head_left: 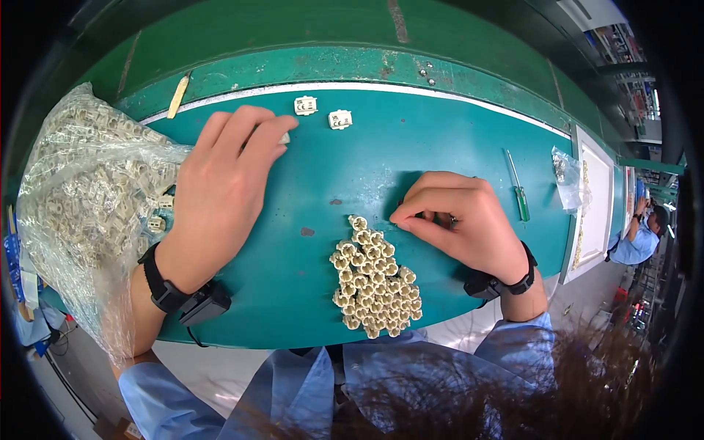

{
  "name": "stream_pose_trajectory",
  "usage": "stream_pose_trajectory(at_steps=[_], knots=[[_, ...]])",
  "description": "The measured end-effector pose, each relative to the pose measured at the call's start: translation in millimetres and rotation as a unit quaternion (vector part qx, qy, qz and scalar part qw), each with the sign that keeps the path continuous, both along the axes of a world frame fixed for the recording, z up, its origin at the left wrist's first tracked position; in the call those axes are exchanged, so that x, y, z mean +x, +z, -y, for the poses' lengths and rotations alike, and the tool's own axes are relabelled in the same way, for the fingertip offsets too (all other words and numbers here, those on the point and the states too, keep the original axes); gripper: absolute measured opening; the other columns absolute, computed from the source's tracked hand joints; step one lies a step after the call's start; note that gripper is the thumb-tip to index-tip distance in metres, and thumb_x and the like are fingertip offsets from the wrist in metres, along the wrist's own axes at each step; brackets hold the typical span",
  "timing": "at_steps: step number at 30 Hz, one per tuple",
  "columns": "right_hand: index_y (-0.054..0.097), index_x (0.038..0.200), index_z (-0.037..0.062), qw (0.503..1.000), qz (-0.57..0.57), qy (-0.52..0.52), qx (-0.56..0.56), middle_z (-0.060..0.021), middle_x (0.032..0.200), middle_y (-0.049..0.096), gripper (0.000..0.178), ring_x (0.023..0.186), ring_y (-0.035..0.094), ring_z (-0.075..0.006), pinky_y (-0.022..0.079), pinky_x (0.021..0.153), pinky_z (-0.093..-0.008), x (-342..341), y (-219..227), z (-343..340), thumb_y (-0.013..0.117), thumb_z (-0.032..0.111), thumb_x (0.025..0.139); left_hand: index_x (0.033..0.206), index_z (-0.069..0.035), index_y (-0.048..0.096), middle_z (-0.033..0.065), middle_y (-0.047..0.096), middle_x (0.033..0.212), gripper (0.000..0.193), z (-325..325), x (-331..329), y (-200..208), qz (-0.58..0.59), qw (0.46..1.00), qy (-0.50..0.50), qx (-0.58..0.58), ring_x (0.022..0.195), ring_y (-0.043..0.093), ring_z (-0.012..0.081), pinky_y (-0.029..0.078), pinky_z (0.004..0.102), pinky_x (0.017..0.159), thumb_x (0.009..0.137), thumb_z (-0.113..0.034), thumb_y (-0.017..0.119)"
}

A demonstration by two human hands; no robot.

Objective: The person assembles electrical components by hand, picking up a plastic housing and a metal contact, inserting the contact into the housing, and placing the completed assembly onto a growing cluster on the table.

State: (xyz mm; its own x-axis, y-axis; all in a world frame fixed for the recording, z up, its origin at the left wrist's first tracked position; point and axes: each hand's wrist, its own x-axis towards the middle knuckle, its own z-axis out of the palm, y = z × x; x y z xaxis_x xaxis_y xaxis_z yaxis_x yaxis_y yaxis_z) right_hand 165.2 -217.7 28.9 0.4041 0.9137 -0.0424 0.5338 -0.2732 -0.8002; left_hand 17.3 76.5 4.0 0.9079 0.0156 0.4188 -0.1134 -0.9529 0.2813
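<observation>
My left hand (224, 183) is over the left part of the table, its fingers curled and closed on a small cream plastic part (285, 138), mostly hidden by the fingertips. Just beyond it lie two cream plastic housings (305, 105) with printed faces. My right hand (458, 220) is closed in a pinch above the table; whatever is between thumb and forefinger is too small to make out. Between my hands and nearer to me stands a cluster of cream cup-shaped plastic parts (375, 282), packed side by side with their openings up.
A clear plastic bag (88, 183) full of cream parts lies at the left, some spilling from its mouth. A green-handled screwdriver (521, 202), a small clear bag (566, 180) and a white tray (592, 205) are at the right. Another person (636, 240) sits farther right.
</observation>
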Motion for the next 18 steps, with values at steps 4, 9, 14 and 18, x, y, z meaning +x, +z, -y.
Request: stream_pose_trajectory(at_steps=[4, 9, 14, 18], knots=[[0.086, 0.108, 0.0034, 0.998, 0.061, 0.014, 0.004, -0.0063, 0.099, 0.077, 0.015, 0.078, 0.072, -0.0188, 0.056, 0.066, -0.0343, -4, -5, -1, 0.090, -0.001, 0.094, 0.129, -0.006, 0.079, 0.0094, 0.075, 0.119, 0.039, 11, -1, -5, -0.023, 0.984, -0.098, -0.147, 0.101, 0.073, 0.0317, 0.062, 0.0432, 0.086, 0.092, 0.005, 0.084], [0.086, 0.111, 0.0049, 0.999, 0.052, -0.013, -0.010, -0.0065, 0.097, 0.075, 0.020, 0.080, 0.073, -0.0202, 0.058, 0.066, -0.0360, -5, -3, -3, 0.090, 0.000, 0.092, 0.119, -0.005, 0.082, 0.0090, 0.079, 0.117, 0.036, 12, 0, 0, -0.051, 0.965, -0.191, -0.174, 0.100, 0.077, 0.0317, 0.064, 0.0424, 0.086, 0.086, 0.006, 0.089], [0.086, 0.113, 0.0064, 0.997, 0.073, 0.007, 0.021, -0.0064, 0.096, 0.074, 0.023, 0.083, 0.074, -0.0226, 0.059, 0.068, -0.0372, 1, -7, -1, 0.091, 0.002, 0.091, 0.116, -0.004, 0.084, 0.0083, 0.080, 0.116, 0.031, 18, 2, -2, -0.034, 0.970, -0.182, -0.160, 0.100, 0.077, 0.0310, 0.064, 0.0423, 0.087, 0.086, 0.005, 0.089], [0.086, 0.113, 0.0067, 0.995, 0.098, 0.029, 0.011, -0.0067, 0.096, 0.074, 0.023, 0.084, 0.074, -0.0238, 0.059, 0.070, -0.0378, -1, -4, -1, 0.091, 0.003, 0.091, 0.121, -0.005, 0.085, 0.0095, 0.080, 0.121, 0.035, 17, 2, -4, -0.027, 0.973, -0.204, -0.100, 0.102, 0.076, 0.0313, 0.065, 0.0429, 0.087, 0.087, 0.002, 0.090]])
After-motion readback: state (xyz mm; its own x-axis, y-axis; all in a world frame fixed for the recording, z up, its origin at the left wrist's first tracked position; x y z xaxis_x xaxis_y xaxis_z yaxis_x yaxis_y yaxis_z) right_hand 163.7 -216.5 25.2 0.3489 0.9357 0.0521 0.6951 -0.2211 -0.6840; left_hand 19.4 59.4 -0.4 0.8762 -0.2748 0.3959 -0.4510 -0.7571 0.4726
